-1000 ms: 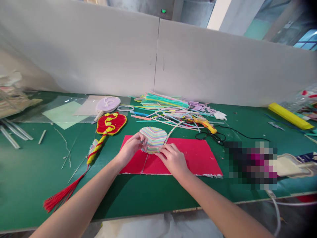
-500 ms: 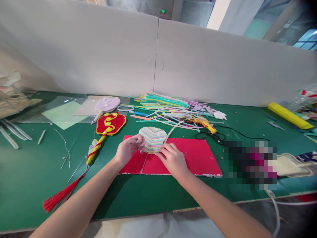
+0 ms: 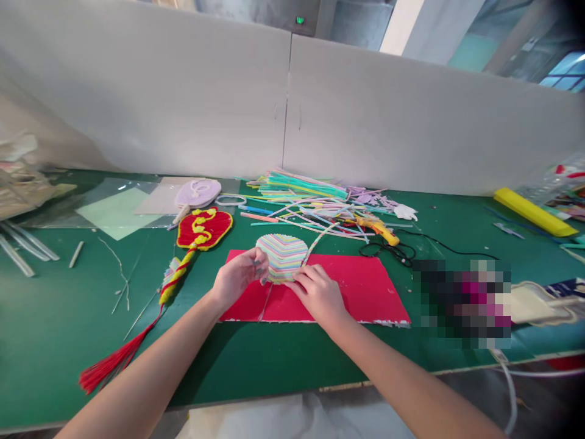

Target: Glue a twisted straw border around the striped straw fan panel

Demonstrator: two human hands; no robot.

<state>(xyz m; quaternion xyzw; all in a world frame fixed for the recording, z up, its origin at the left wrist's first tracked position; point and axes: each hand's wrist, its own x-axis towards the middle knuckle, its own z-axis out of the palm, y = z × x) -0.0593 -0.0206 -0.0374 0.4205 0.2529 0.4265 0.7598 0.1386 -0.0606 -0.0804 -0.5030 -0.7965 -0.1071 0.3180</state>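
A round panel of pastel stripes [image 3: 282, 257] is between my hands, over a red board [image 3: 361, 286]. My left hand [image 3: 240, 271] is at the panel's left edge, fingers curled; whether they pinch anything is too small to tell. My right hand [image 3: 320, 292] has its thumb and fingers closed on the panel's lower right edge. A thin striped strip [image 3: 320, 239] rises from the panel's right side, near my right fingertips. A thin wire or thread lies on the board below the panel.
Behind lie many pastel stems [image 3: 306, 186] and a yellow-orange glue gun [image 3: 384, 231] with a black cord. A red and yellow fan [image 3: 205, 228] with a red tassel [image 3: 116, 360] lies left. A yellow block [image 3: 534, 212] is far right.
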